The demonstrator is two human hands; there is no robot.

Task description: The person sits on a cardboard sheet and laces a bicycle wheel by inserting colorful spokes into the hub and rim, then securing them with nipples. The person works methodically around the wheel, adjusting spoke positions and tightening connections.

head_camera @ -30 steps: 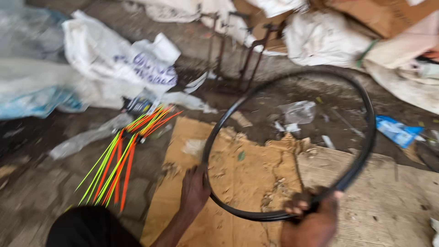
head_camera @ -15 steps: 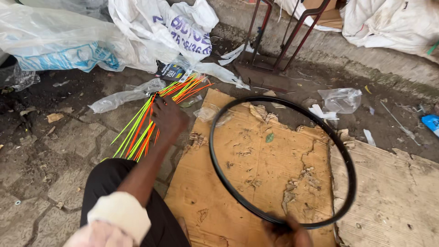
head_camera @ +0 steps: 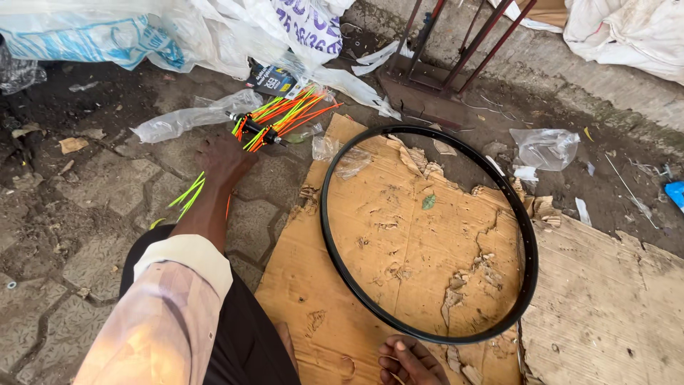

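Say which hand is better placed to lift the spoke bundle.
Left, probably. The left hand already rests on the coloured spokes; the right hand is down by the black rim, across the cardboard.

A roadside bicycle-repair spot: black wheel rim [head_camera: 427, 235] on torn cardboard [head_camera: 399, 249] (paving stones [head_camera: 85, 199], littered plastic bags [head_camera: 192, 121])

Soft daylight fills the scene, with no hard shadows. The near sleeve [head_camera: 167, 314] looks bright and blurry.
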